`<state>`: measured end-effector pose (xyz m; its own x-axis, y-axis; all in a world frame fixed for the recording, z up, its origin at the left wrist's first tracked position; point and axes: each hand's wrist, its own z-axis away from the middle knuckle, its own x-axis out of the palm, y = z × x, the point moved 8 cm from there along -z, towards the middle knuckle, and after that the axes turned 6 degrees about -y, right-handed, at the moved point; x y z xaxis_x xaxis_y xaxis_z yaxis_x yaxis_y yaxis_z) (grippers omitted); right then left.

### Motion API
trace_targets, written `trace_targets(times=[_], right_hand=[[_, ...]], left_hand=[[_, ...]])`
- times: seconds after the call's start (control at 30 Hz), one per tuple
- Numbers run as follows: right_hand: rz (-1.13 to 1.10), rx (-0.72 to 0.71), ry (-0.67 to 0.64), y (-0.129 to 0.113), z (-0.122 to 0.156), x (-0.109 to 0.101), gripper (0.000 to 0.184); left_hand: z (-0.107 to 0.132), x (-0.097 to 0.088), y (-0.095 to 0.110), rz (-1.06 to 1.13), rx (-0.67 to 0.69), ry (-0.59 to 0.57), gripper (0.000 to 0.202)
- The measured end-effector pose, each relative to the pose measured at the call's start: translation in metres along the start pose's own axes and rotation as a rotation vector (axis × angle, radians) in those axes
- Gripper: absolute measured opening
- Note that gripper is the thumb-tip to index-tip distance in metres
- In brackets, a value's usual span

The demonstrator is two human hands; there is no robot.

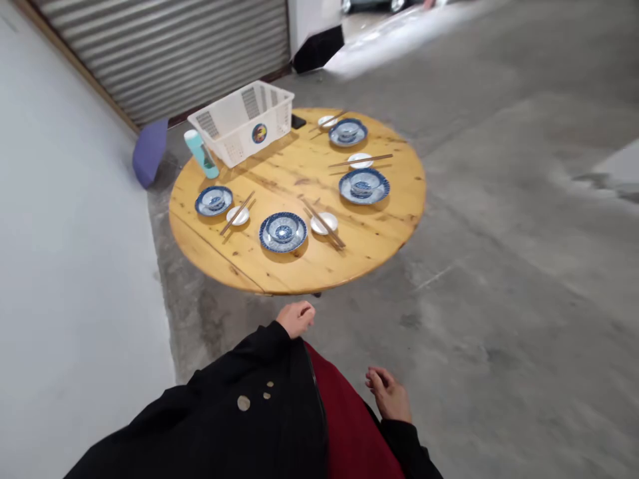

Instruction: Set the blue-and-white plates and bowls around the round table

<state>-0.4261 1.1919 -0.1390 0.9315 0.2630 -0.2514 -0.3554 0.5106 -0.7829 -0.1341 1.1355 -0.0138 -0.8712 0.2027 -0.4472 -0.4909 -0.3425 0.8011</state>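
A round wooden table (369, 246) stands ahead of me, laid with several blue-and-white plates, each with a bowl on it; the nearest plate (282, 232) sits by the front edge. Small white dishes (324, 222) and pairs of chopsticks (323, 224) lie beside the plates. My left hand (297, 317) hangs just below the table's near edge, fingers curled inward, nothing visible in them. My right hand (388, 394) is lower and to the right, over the concrete floor, fingers loosely curled and holding nothing. Both sleeves are black.
A white plastic basket (244, 122) and a teal bottle (201, 154) stand at the table's back left. A white wall runs along the left, with a purple object (148, 152) at its foot. A metal roller shutter (170, 46) closes the back. Bare concrete floor spreads to the right.
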Motion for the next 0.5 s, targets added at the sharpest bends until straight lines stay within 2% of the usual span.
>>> trace_targets(times=[0.07, 0.17, 0.3, 0.4, 0.5], right_hand=[[0.048, -0.016, -0.020, -0.004, -0.005, -0.003, 0.052], [0.082, -0.008, -0.004, -0.009, -0.004, -0.008, 0.051], [0.007, 0.097, 0.075, -0.012, 0.007, -0.014, 0.050], [-0.027, 0.148, 0.096, -0.016, 0.014, -0.010, 0.052], [-0.025, 0.158, 0.097, -0.023, 0.012, -0.002, 0.050]], left_hand=[[0.002, -0.022, -0.011, 0.040, -0.025, 0.098, 0.022], [0.000, -0.067, -0.030, 0.079, -0.055, 0.247, 0.023], [-0.002, -0.146, -0.055, 0.087, -0.113, 0.435, 0.018], [-0.001, -0.206, -0.071, 0.070, -0.161, 0.560, 0.020], [-0.001, -0.261, -0.083, -0.084, -0.224, 0.699, 0.021]])
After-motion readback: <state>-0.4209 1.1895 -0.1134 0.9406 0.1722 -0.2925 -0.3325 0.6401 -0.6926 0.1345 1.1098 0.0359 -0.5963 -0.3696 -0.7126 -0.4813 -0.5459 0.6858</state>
